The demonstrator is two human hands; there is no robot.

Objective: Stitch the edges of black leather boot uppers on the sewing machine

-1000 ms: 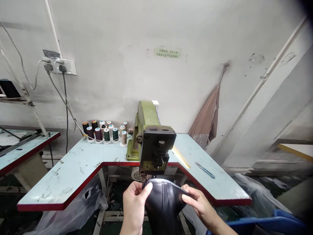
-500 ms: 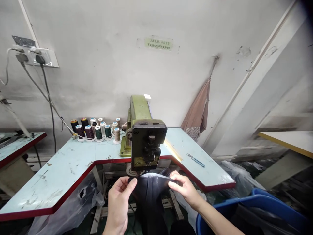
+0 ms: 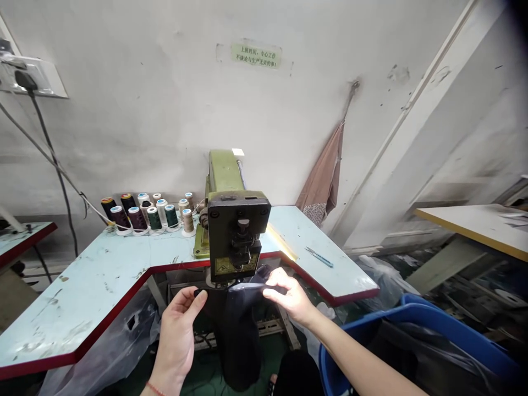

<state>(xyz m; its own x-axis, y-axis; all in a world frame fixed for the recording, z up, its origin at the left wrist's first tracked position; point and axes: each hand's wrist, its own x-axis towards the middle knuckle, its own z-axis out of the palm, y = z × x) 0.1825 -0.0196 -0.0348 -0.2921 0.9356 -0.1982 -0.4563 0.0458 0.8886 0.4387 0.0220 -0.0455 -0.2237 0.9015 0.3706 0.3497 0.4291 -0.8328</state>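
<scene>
A black, slightly shiny sheet-like piece, perhaps leather or fabric (image 3: 238, 335), hangs down in front of the green sewing machine (image 3: 225, 170). Its top edge lies right below the dark machine head (image 3: 237, 236), and a pale strip shows along that edge. My left hand (image 3: 177, 324) pinches the edge at its left end between thumb and fingers. At the right end, my right hand (image 3: 289, 297) pinches the same edge, holding it stretched sideways. The machine head hides the needle area.
Several thread spools (image 3: 154, 217) stand on the pale blue table (image 3: 94, 286) at left. Thread snips (image 3: 319, 257) and a yellowish strip (image 3: 282, 242) lie at right. A blue bin (image 3: 396, 316) holding dark material stands low right. A brown cloth (image 3: 324, 170) hangs on the wall.
The view has swung a little to the right and down. Both hands have shifted slightly left relative to the machine head, carrying the black piece's edge, and less of its pale inside shows.
</scene>
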